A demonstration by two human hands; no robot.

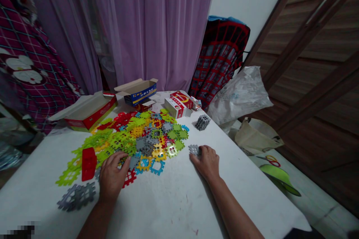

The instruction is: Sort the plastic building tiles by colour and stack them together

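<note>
My left hand (pixel 110 175) rests over the near edge of a pile of colourful interlocking plastic building tiles (pixel 140 130), its thumb and fingers apart. Just beside its thumb lies a flat grey tile (pixel 135 162). A red panel piece (pixel 89 164) is left of that hand, and a group of grey tiles (pixel 77 196) sits nearer to me. On the right side of the table, my right hand (pixel 208 162) grips a grey window-pattern tile (pixel 193 149) at its right edge, low over the tabletop. Beyond it stands a stack of grey tiles (pixel 202 122).
Along the back of the white table (pixel 168 209) are an open red box (pixel 91 114), a blue box (pixel 141 92) and a red-and-white box (pixel 178 104). Past the right edge are a clear plastic bag (pixel 238 95), a cream bag (pixel 256 136) and scissors (pixel 271 160).
</note>
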